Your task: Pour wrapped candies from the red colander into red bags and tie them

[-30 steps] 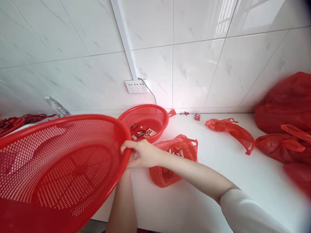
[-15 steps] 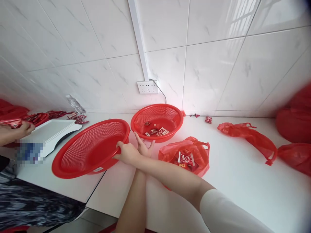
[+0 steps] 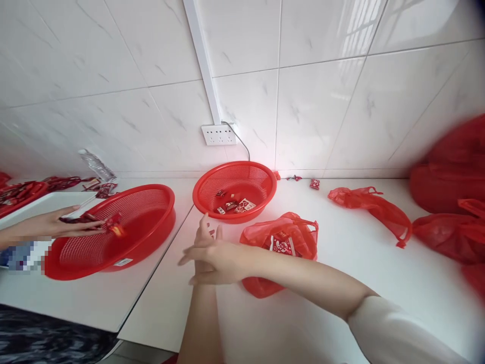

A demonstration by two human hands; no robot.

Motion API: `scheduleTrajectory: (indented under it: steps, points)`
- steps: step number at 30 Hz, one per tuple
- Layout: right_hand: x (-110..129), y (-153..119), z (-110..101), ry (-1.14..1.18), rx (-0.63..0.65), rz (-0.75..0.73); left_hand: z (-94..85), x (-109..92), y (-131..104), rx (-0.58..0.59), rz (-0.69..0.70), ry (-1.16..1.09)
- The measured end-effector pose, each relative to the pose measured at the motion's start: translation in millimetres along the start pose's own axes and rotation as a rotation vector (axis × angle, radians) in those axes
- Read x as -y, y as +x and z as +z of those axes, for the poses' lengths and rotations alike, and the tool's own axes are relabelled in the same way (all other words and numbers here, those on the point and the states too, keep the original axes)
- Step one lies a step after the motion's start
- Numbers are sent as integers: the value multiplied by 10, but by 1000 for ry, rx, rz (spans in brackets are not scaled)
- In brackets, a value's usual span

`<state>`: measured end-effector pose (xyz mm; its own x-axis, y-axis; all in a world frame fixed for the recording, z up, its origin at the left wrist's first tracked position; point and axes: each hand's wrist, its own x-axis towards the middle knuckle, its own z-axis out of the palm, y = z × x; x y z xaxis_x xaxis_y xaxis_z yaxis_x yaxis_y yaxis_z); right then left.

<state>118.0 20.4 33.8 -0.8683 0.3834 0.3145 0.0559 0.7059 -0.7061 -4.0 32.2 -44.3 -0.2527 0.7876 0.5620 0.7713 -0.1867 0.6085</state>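
My right hand [image 3: 220, 260] crosses over my left wrist, its fingers spread and holding nothing. Behind it my left hand [image 3: 204, 232] points up with fingers apart, partly covered, close to the near rim of a round red plastic basket [image 3: 235, 172]. In that basket lie several small wrapped packets [image 3: 244, 205]. A second red basket [image 3: 147, 242] stands tilted to the left, apart from my hands. To the right of my hands, partly behind my right forearm, sits an open red plastic bag [image 3: 261, 235] with wrapped packets inside.
A co-worker's hand [image 3: 56, 222] holds red wrapped packets over the left basket. A white tray [image 3: 64, 199], a plastic bottle [image 3: 96, 164] and more packets lie at the left. Along the right are a twisted red bag [image 3: 371, 202], a small packet [image 3: 314, 184] and larger red bags [image 3: 447, 167].
My right hand has let go of the left basket, which now stands farther left. The co-worker's hand has moved right, over that basket, with packets. The view has shifted slightly right.
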Motion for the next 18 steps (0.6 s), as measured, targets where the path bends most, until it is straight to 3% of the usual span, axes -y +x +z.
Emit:
scheduleTrajectory:
  steps: [3,6,8,11,13,14,18]
  points:
    - [-28,-632,-379,-210,-221,93,-235,-373,-257,64,-152,-11]
    - [-223,-1191,-652,-454,-414,462,-346,-698,-603,283,-141,106]
    - [-331,-1475,-763,-574,-360,781,-340,-801,-798,424,-146,208]
    - [-319,-1762,-890,-578,-178,1130,-283,-776,-903,467,-182,227]
    - [-201,-1889,-988,-479,-210,1154,-272,-730,-818,407,-179,92]
    - [-126,-1938,-1043,-414,-296,1106,-285,-726,-735,360,-177,-21]
    - [125,-2031,-1281,-124,-810,699,-456,-911,-252,178,-237,-577]
